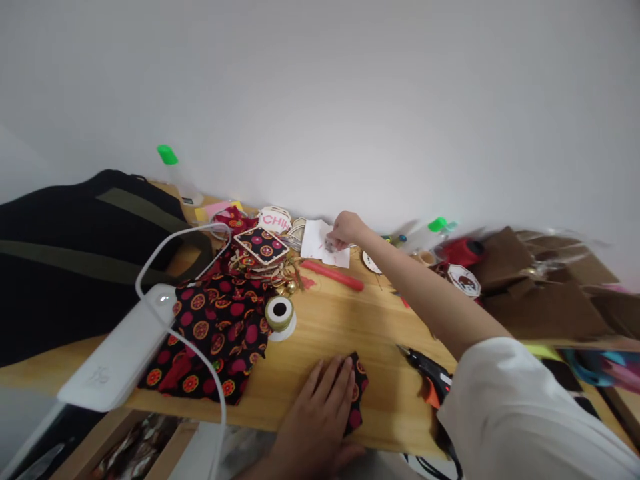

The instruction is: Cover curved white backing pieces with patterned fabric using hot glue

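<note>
My left hand [320, 407] lies flat with fingers stretched out on a small piece of black fabric with red circles [358, 393] at the near edge of the wooden table [340, 327]. My right arm reaches far across the table. My right hand [345, 230] is closed in a pinch over a white sheet of paper [320, 241] near the wall, on something small that I cannot make out. A red stick [333, 275] lies just below that paper.
A larger heap of the same patterned fabric [215, 327] lies left of centre, with a tape roll [279, 312], patterned coasters [261, 245], a white power bank with cable [125, 347] and a black bag [75, 253]. A glue gun [430, 377] and brown cardboard pieces [540, 293] are at right.
</note>
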Demonstrator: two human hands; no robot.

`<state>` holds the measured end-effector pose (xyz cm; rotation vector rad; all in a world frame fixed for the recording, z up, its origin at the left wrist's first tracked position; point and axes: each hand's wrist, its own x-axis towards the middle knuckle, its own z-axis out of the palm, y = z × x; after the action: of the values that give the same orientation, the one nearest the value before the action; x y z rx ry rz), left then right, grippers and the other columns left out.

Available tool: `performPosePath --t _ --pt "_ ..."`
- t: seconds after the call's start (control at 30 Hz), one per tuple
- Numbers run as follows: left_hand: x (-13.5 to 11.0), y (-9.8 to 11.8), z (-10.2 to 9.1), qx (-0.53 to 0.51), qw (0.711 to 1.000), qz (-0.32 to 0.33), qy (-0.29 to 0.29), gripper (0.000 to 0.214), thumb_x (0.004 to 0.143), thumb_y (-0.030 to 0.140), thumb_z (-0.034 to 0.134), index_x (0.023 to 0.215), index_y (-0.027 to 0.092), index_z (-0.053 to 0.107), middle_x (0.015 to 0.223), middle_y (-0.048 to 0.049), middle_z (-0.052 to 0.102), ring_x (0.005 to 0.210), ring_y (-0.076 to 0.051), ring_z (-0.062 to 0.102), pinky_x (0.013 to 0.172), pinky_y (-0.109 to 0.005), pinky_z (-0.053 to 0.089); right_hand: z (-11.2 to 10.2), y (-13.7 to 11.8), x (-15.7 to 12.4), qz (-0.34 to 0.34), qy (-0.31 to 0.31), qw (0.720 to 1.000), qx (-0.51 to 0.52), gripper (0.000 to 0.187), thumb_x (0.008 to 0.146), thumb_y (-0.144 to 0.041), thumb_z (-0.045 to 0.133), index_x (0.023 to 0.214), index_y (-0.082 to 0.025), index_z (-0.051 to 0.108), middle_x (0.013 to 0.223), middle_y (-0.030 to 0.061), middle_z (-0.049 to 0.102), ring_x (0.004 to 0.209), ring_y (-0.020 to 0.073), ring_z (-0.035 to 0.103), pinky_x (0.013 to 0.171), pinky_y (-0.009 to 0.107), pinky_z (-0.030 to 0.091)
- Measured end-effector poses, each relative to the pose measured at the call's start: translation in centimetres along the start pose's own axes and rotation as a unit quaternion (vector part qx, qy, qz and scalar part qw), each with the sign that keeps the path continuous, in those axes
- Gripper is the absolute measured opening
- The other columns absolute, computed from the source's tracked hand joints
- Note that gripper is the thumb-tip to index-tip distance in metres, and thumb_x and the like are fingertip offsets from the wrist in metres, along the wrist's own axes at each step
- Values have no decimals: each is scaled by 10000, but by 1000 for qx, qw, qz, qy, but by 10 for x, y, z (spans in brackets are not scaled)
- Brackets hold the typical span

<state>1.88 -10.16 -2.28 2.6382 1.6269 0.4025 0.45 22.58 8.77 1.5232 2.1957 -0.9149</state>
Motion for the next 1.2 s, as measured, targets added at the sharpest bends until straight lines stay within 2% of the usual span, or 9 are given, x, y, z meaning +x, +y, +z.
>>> performPosePath --t 0.3,0.57,0.63,0.73,0.8,0.87,1.0,1.1,1.2 --pt "3 0 -6 8 999 -7 33 788 942 692 303 1342 69 573 1477 -156 503 1283 -318 532 1065 -448 322 3 -3 0 -4 -1 1000 30 375 936 -388 592 1245 -176 581 1253 93 608 1060 207 626 894 427 549" --pt "0 1 -5 5 1000 -16 19 808 941 698 304 1394 64 515 1510 -161 458 1341 -330 479 1093 -460 300 1 3 -12 -41 79 996 6 362 931 -388 601 1220 -170 590 1221 85 623 1035 195 634 877 415 555" --pt "-1 2 -6 3 1000 -19 11 815 943 695 298 1414 59 489 1515 -156 454 1354 -324 466 1104 -454 294 -1 5 -15 -56 115 992 5 311 935 -394 592 1108 -141 645 1089 78 678 941 178 661 843 385 559" --pt "0 2 -8 2 1000 -29 2 842 941 707 277 1443 55 451 1518 -147 455 1362 -315 457 1117 -444 295 -6 8 -32 -82 173 981 26 285 939 -333 569 853 -103 713 774 80 713 705 156 678 758 303 537" --pt "0 1 -9 -2 999 -33 -8 856 935 716 276 1460 58 427 1524 -147 448 1370 -316 449 1119 -445 302 -8 14 -58 -106 204 972 51 161 894 -228 608 919 -121 726 746 45 717 603 117 652 694 249 508" --pt "1 -1 -9 -8 999 -39 -27 866 932 716 281 1477 53 399 1533 -153 433 1384 -327 429 1125 -460 302 -8 27 -96 -121 220 965 77 186 869 -199 620 1025 -155 711 772 10 720 528 77 607 623 215 476" --pt "3 -1 -10 -11 999 -36 -37 881 926 728 266 1471 52 413 1535 -156 429 1390 -342 416 1117 -477 325 8 82 -192 -128 261 950 113 165 883 -281 589 902 -167 705 611 -12 651 443 81 529 488 214 398" --pt "10 5 -11 -11 998 -44 -36 853 925 712 318 1465 62 432 1529 -168 437 1378 -363 415 1116 -506 328 45 138 -255 -45 276 957 81 164 830 -345 621 758 -218 695 555 -19 630 453 110 535 469 234 367" --pt "18 16 -14 -17 998 -48 -34 803 923 659 412 1435 42 471 1494 -199 472 1359 -383 423 1128 -526 314 98 182 -292 83 270 955 91 215 805 -400 593 690 -242 682 521 -10 613 453 144 543 455 265 358"
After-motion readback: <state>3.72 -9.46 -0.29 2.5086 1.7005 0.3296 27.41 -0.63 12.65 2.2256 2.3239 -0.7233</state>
